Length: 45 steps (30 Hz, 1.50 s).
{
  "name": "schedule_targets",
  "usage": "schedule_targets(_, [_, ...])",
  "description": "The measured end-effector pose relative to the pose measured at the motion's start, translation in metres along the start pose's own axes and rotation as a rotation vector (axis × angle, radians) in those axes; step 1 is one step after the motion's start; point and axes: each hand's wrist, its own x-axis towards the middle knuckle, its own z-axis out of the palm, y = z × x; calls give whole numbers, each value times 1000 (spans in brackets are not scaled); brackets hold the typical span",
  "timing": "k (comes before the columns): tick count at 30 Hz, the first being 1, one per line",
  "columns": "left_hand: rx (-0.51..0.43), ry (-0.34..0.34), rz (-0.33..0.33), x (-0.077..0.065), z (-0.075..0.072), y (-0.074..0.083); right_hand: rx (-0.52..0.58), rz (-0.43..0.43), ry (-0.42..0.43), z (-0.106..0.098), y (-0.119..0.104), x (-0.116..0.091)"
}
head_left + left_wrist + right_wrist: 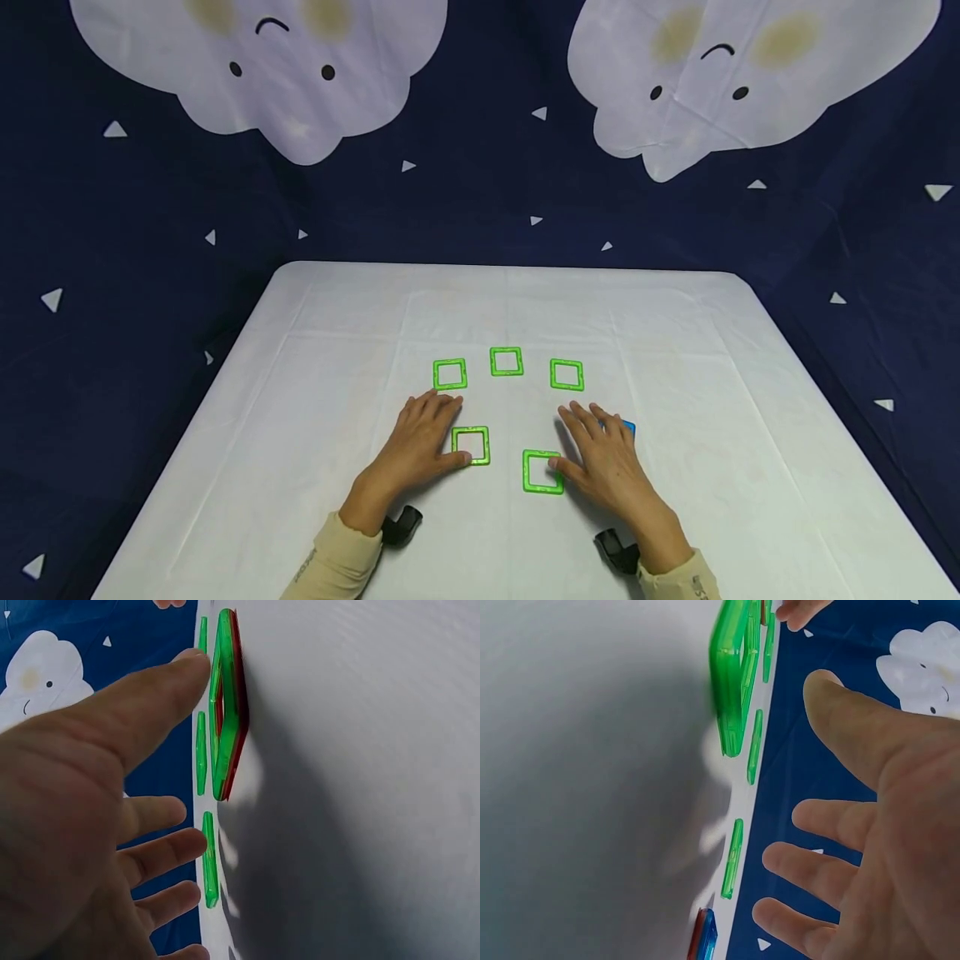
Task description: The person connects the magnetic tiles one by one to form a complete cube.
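Fingers spread, my left hand [420,442] is over the white table, its thumb overlapping the near edge of a green square frame [486,446]. In the left wrist view this green frame [234,697] lies on top of a red piece [242,712]. My right hand [611,462] hovers with fingers extended, holding nothing. Its thumb overlaps the right side of another green square frame [527,475], which looks thick, like two stacked layers, in the right wrist view. A blue piece [630,427] is mostly hidden behind the right fingers; red shows beneath it in the right wrist view.
Three more green square frames lie in an arc farther back: a left one [450,387], a middle one [507,372] and a right one [567,387]. Behind the white table [502,308] hangs a dark blue cloth [480,225] with clouds and small triangles.
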Motion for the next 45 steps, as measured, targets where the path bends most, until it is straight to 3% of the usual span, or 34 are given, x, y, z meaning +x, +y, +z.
schedule_targets(7, [24,-17,35,-2,0,2,23,3,-33,0,-1,-1])
schedule_targets(18, [53,-24,36,-5,0,5,37,-19,-53,1,-4,-3])
schedule_targets(45, [85,9,46,-7,2,5,49,-53,-33,4,-2,-2])
